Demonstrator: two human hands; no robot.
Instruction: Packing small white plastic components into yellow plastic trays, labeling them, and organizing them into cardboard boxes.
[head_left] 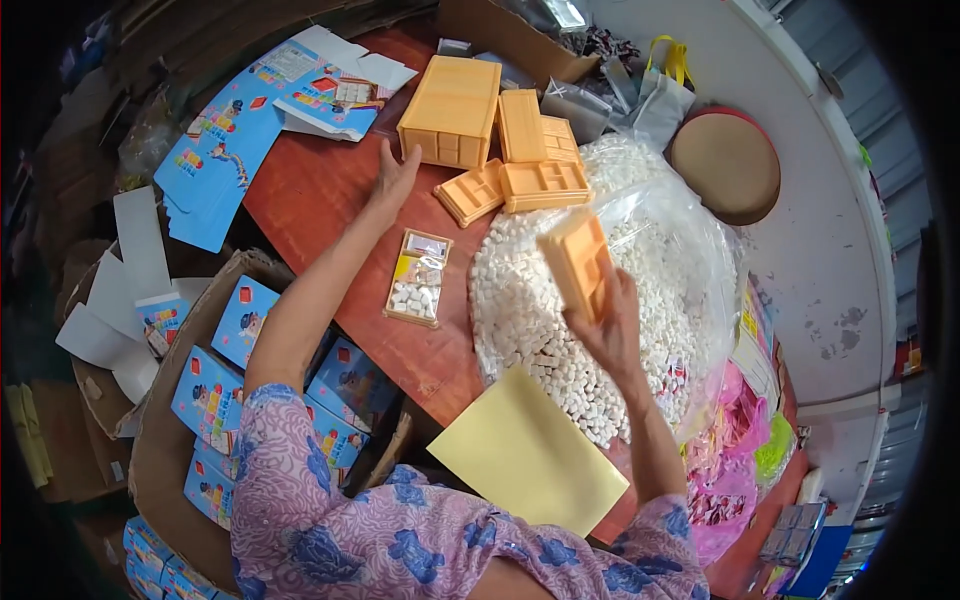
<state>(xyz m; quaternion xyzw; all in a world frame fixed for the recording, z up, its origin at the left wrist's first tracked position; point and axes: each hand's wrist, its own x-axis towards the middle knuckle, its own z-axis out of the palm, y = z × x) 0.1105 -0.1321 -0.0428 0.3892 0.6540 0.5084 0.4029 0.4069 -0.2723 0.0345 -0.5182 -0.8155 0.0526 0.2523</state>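
Bare red table point(320, 190) is giving our spread left hand point(398, 178) room near the tray stack point(450, 100); our right hand point(612, 330) is gripping an orange tray point(574, 262) over the bag point(672, 215).

This looks like a packing workshop, with a clear bag point(655, 215) of small white pieces point(520, 325), piled orange trays point(448, 105) and flat blue cartons point(225, 140) on the red table point(305, 195), and a cardboard box point(165, 425) of blue packages point(207, 393) beside it
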